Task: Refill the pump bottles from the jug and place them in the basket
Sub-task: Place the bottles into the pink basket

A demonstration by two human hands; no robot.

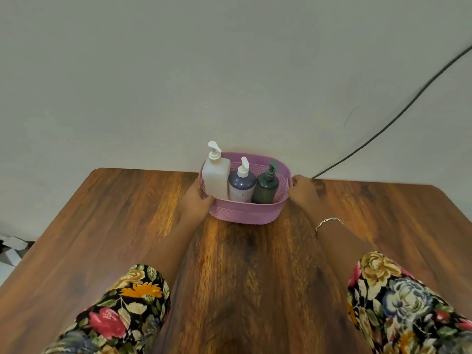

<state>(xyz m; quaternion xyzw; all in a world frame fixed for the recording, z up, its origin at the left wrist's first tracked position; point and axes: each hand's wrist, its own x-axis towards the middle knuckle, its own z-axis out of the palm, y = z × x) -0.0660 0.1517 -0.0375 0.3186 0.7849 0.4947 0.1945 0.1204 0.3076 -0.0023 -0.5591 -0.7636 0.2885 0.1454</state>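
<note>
A pink perforated basket [245, 213] stands at the far edge of the wooden table [107, 226], close to the wall. Three pump bottles stand upright inside it: a tall white one [215, 180] on the left, a dark blue one with a white pump [242, 186] in the middle, and a dark green one [267, 187] on the right. My left hand [195, 200] grips the basket's left end, thumb over the rim. My right hand [302, 189] holds the right end at its handle. No jug is in view.
A plain wall rises right behind the basket. A black cable [398, 116] runs down the wall to the table's far right edge. My floral sleeves fill the lower corners. Floor shows past the table's left edge.
</note>
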